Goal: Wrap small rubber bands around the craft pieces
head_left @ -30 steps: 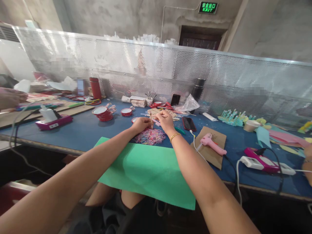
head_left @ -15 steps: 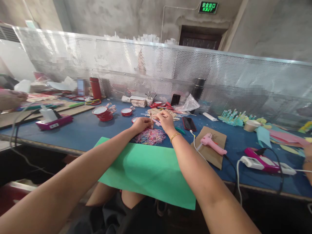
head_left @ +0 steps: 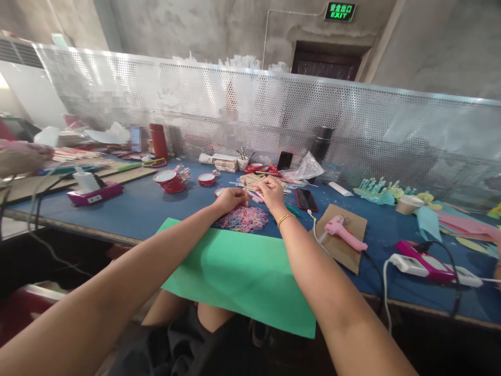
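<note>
My left hand (head_left: pixel 231 199) is closed round a narrow, flat wooden stick (head_left: pixel 246 192), which stands upright from the fingertips. Just to its right, my right hand (head_left: pixel 271 193) has its fingers pinched together; whatever they hold is too small to make out. Below both hands lies a tangled pile of colourful rubber bands (head_left: pixel 247 219). A green sheet (head_left: pixel 238 277) extends over the table's near edge and my lap, under my forearms. Pale wooden sticks (head_left: pixel 287 184) lie scattered behind my right hand.
On the right a pink glue gun (head_left: pixel 344 234) rests on cardboard (head_left: pixel 350 263), near a phone (head_left: pixel 306 199) and a purple power strip (head_left: pixel 426 263). Red-sided round pieces (head_left: pixel 170 183) are stacked at the left. A perforated metal screen (head_left: pixel 195 99) borders the table; another person's hand (head_left: pixel 27 156) is far left.
The view has turned slightly left, so the table things appear a little further right. My hands keep nearly the same pose around the stick. The other person's hand at left has moved slightly.
</note>
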Tool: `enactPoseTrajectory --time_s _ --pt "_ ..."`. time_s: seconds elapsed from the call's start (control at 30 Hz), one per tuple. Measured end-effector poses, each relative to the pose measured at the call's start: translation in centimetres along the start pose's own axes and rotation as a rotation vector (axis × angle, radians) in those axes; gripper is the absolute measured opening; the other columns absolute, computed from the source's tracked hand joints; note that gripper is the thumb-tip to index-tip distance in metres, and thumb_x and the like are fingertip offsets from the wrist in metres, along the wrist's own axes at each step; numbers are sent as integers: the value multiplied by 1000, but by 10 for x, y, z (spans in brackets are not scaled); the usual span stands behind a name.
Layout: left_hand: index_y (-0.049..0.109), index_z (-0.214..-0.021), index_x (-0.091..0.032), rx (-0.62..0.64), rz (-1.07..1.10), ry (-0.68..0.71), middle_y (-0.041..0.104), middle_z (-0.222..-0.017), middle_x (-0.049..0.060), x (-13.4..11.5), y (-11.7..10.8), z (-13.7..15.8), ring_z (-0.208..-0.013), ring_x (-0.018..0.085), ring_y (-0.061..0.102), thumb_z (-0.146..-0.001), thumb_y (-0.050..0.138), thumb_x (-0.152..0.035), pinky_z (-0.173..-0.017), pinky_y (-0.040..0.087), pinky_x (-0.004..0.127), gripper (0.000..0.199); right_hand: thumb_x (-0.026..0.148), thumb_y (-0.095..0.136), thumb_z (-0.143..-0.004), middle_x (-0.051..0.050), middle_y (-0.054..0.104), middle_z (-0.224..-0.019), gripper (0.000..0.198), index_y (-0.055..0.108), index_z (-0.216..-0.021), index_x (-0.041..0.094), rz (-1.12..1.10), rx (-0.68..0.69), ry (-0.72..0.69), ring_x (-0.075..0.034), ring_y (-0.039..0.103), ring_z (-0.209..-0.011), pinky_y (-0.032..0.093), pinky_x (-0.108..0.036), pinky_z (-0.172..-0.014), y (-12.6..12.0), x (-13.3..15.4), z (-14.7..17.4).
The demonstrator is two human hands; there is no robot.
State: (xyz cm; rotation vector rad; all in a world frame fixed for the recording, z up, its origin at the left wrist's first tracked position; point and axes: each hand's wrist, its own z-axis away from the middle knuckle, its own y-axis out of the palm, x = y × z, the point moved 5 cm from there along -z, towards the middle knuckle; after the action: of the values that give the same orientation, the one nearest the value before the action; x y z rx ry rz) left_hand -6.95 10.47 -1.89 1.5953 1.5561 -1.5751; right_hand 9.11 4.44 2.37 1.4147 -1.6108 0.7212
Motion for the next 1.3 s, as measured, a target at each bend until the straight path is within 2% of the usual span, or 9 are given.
enactPoseTrajectory --time_s 0.33,0.43,0.6,0.7,0.83,0.97,1.17,1.3 --pt "73 -77 -18 -17 -31 3 73 -67 2 -3 0 3 -61 17 65 -71 73 -37 -64 53 28 19 33 62 -72 0 72 -64 16 56 -63 21 -8 47 28 -14 64 -58 46 -21 -51 8 1 7" --pt "73 -75 -18 -32 -54 6 72 -65 1 -1 -1 3 -59 16 64 -71 74 -38 -61 52 27 20 34 62 -73 0 73 -67 16 57 -64 21 8 46 15 -15 67 -61 48 -22 -53 5 -7 1" --pt "71 -73 -17 2 -65 21 73 -68 1 2 1 2 -61 15 64 -74 71 -42 -60 50 25 24 34 62 -74 1 71 -66 15 57 -65 22 71 -33 -25 -18 70 -69 54 -26 -62 -6 -20 -9" --pt "72 -76 -18 11 -63 9 73 -68 1 4 1 2 -59 14 63 -75 69 -40 -60 50 25 22 36 62 -75 1 70 -65 17 56 -66 23 55 -24 -30 -19 71 -70 55 -27 -64 -5 -23 -10" --pt "74 -81 -18 -7 -66 20 73 -69 1 3 0 1 -62 15 65 -76 69 -38 -62 50 25 21 44 62 -79 0 71 -70 21 60 -75 23 69 26 -58 -20 72 -74 55 -28 -67 -2 -24 -11" --pt "73 -77 -17 -12 -88 46 74 -70 1 -3 -1 2 -63 15 65 -74 70 -38 -63 50 25 21 54 57 -83 0 71 -69 30 62 -85 24 139 44 -85 -19 70 -69 55 -31 -68 -5 -29 -13" --pt "72 -75 -16 33 -60 69 74 -71 2 -14 2 10 -62 14 63 -75 69 -40 -62 49 25 25 59 57 -83 0 70 -70 35 63 -85 24 181 66 -91 -19 68 -67 55 -31 -68 -6 -29 -11" --pt "72 -72 -16 13 -61 104 74 -71 3 -15 1 10 -61 14 61 -76 68 -44 -61 47 24 29 63 58 -82 -1 71 -68 41 65 -86 23 160 81 -80 -18 67 -63 53 -30 -63 -2 -19 -5"
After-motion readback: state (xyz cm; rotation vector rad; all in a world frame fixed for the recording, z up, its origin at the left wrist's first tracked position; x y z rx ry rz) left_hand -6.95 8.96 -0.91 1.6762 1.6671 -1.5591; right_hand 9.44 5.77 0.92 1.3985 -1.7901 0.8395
